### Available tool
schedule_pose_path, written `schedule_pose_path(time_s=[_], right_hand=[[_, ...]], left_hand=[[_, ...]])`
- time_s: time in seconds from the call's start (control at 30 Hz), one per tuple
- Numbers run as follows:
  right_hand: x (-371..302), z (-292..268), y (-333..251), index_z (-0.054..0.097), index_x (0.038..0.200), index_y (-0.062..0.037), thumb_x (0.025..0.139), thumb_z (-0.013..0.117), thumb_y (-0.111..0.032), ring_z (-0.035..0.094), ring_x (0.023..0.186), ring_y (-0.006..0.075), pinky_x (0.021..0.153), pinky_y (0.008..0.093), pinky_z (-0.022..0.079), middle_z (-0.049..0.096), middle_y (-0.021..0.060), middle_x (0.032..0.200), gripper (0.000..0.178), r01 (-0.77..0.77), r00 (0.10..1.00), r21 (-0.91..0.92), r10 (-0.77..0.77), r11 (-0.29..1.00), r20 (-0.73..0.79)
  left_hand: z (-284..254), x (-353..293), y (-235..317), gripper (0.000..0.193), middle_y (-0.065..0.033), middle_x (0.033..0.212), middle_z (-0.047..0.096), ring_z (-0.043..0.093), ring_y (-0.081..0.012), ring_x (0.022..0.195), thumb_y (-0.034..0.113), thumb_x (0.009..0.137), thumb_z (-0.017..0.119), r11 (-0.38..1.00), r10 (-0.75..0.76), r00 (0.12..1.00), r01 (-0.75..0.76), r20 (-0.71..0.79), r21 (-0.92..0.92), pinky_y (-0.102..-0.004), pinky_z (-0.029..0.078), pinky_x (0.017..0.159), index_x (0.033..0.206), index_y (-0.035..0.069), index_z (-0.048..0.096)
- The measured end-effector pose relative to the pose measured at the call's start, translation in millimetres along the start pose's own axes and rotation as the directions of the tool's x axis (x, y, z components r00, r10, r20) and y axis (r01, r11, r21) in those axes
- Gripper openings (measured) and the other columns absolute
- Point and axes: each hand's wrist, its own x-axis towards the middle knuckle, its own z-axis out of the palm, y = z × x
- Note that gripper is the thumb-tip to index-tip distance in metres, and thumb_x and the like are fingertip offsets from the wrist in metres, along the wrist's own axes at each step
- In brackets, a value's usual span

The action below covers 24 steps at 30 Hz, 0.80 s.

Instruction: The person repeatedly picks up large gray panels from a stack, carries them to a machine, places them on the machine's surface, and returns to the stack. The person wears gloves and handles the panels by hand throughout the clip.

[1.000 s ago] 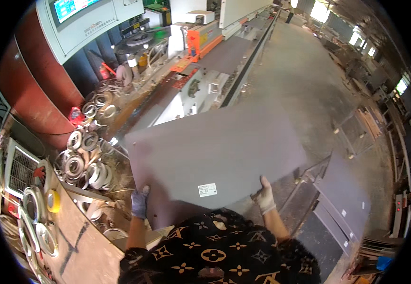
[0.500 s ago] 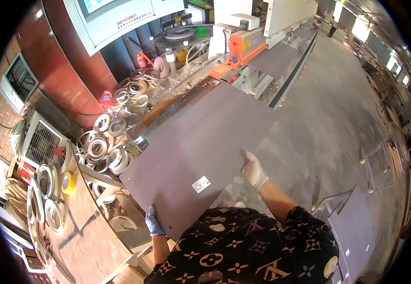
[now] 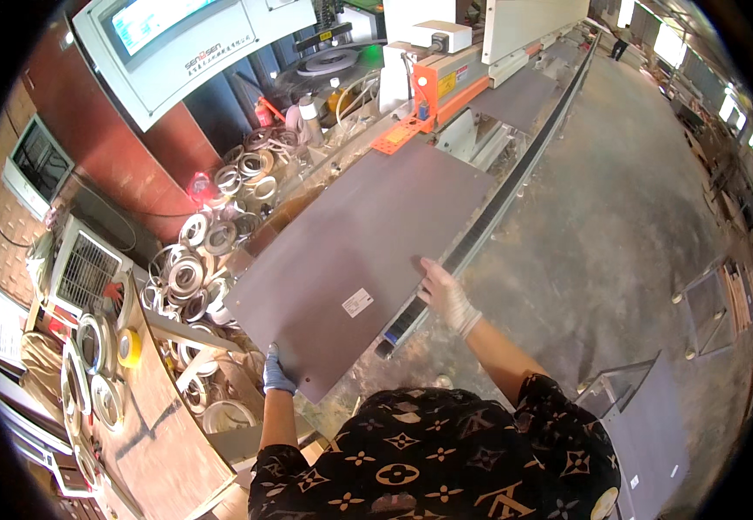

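A wide grey-brown panel (image 3: pixel 350 234) with a small white label (image 3: pixel 357 302) lies along the bed of a machine, its far end beside an orange guard plate (image 3: pixel 402 134). My left hand (image 3: pixel 277 373), in a blue-grey glove, grips the panel's near left edge, thumb on top and the other fingers hidden beneath. On the right edge, my right hand (image 3: pixel 447 299) in a whitish glove holds the panel, its fingers bent against the border. A black roller rail (image 3: pixel 480 230) runs alongside that edge, just beyond my right fingertips.
Rolls of edge banding (image 3: pixel 187 276) are heaped left of the panel. A wooden table (image 3: pixel 164 433) at lower left carries more rolls and yellow tape (image 3: pixel 129 348). A control cabinet (image 3: pixel 194 52) overhangs at upper left. More grey panels (image 3: pixel 654 451) lie at lower right.
The panel has shifted left and come into line with the roller rail, uncovering the rail's near end. My right hand moved left with it; my left hand rose slightly in view, still gripping.
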Motion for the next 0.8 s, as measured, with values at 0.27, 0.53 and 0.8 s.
schedule_pose_path(time_s=[0.27, 0.53, 0.8], right_hand=[[4.1, -0.2, -4.7, 0.018, 0.144, -0.0033, 0.083, 0.053, -0.054, 0.004, 0.14, 0.0281, 0.112, 0.0455, 0.007, 0.012, 0.0102, 0.152, 0.087, 0.0, 0.997, -0.029, 0.002, 1.0, 0.076], [-3.1, 9.3, -13.0, 0.027, 0.141, -0.0031, 0.087, 0.049, -0.049, 0.006, 0.14, 0.0295, 0.113, 0.0425, 0.008, 0.016, 0.0092, 0.151, 0.075, -0.01, 0.999, 0.007, 0.01, 1.0, 0.035], [4.3, 6.6, -15.1, 0.028, 0.141, -0.0044, 0.078, 0.056, -0.058, 0.01, 0.139, 0.0296, 0.111, 0.0432, 0.01, 0.018, 0.0123, 0.15, 0.087, -0.004, 1.0, -0.019, 0.004, 1.0, -0.006]], left_hand=[[-5.8, 13.7, 3.8, 0.048, -0.0074, 0.117, 0.06, 0.057, -0.0274, 0.103, 0.041, 0.086, 0.057, 0.999, 0.018, 0.997, -0.021, 0.073, 0.041, -0.0422, 0.046, 0.091, 0.121, 0.008, 0.055], [-6.7, 11.9, 4.7, 0.045, -0.0071, 0.115, 0.061, 0.058, -0.0276, 0.1, 0.039, 0.086, 0.058, 0.998, 0.024, 0.997, -0.029, 0.074, 0.056, -0.0442, 0.046, 0.09, 0.119, 0.009, 0.056], [5.2, 14.4, 0.7, 0.045, -0.0074, 0.115, 0.061, 0.057, -0.0279, 0.101, 0.04, 0.087, 0.056, 0.998, 0.038, 0.999, -0.038, -0.001, 0.047, -0.0435, 0.045, 0.092, 0.118, 0.008, 0.057]])
